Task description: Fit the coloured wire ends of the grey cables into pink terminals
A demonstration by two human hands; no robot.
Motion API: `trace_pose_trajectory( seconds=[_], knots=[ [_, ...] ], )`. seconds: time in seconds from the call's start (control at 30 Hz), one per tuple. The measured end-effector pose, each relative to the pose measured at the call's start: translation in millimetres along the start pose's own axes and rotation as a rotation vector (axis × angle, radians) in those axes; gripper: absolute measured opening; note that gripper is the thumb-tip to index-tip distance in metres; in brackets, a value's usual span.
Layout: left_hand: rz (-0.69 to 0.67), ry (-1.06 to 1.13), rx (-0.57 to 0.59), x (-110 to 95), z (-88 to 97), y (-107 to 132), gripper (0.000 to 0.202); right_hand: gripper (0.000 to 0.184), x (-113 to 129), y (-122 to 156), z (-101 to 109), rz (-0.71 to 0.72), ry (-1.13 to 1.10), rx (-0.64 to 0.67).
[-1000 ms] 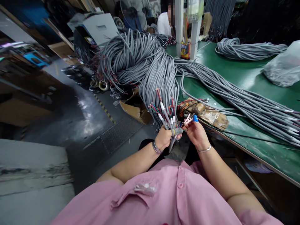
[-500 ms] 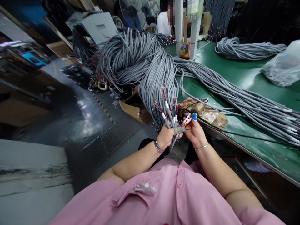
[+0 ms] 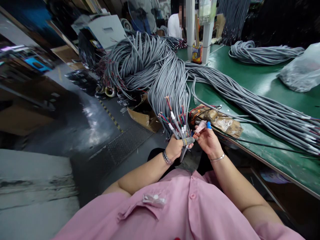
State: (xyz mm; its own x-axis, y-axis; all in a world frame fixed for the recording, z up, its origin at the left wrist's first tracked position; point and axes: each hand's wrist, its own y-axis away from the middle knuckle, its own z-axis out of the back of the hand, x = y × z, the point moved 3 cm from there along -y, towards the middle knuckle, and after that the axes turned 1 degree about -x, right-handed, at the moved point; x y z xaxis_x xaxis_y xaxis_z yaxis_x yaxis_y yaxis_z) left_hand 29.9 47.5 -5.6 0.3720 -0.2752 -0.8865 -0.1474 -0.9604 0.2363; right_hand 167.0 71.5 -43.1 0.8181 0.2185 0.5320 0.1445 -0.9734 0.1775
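My left hand (image 3: 175, 147) is closed in a fist round several grey cable ends (image 3: 176, 122) whose stripped red, green and blue wires stick upward. A grey fabric cot covers its thumb. My right hand (image 3: 208, 140) sits just to the right, fingers pinched on thin wire tips at the bunch; one fingertip wears a blue cot, another a pink one. The held cables rise into a big grey cable bundle (image 3: 170, 76) that drapes off the green table (image 3: 262, 83).
A worn brown block tool (image 3: 220, 120) lies at the table edge by my right hand. More grey cables (image 3: 265, 53) and a plastic bag (image 3: 300, 71) lie farther right. A white post (image 3: 207, 31) stands on the table. Another person (image 3: 175, 23) sits beyond. Cardboard box (image 3: 145, 116) on floor.
Both hands dipped slightly and the bunch of cable ends shifted a little left; the right fingers closed in onto the wire tips. The grips are otherwise the same.
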Motion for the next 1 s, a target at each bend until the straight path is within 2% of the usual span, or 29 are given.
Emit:
trace_pose_trajectory(
  seconds=[0.1, 0.33, 0.5, 0.63, 0.87, 1.0],
  knots=[
    [-0.026, 0.024, -0.012, 1.1, 1.7, 1.6, 0.025, 0.029, 0.5, 0.5, 2.4, 0.027, 0.006, -0.004],
    [-0.054, 0.063, -0.062, 1.5, -3.7, -1.3, 0.023, 0.033, -1.3, -1.4, -3.6, 0.013, 0.025, 0.001],
    [-0.068, 0.038, -0.089, 2.8, -7.7, -3.9, 0.026, 0.026, -3.7, -5.7, -6.4, 0.017, -0.029, -0.063],
    [-0.060, 0.027, -0.094, 4.9, -8.8, -4.8, 0.027, 0.027, -6.1, -6.0, -6.0, 0.048, -0.034, -0.097],
    [-0.047, 0.053, -0.076, 4.3, -2.1, 1.3, 0.025, 0.041, -4.4, 0.9, -5.2, -0.005, -0.049, -0.031],
    [-0.079, 0.079, -0.114, 5.5, 2.8, 4.3, 0.025, 0.029, 2.7, 3.7, -3.7, -0.006, -0.006, -0.008]
  ],
)
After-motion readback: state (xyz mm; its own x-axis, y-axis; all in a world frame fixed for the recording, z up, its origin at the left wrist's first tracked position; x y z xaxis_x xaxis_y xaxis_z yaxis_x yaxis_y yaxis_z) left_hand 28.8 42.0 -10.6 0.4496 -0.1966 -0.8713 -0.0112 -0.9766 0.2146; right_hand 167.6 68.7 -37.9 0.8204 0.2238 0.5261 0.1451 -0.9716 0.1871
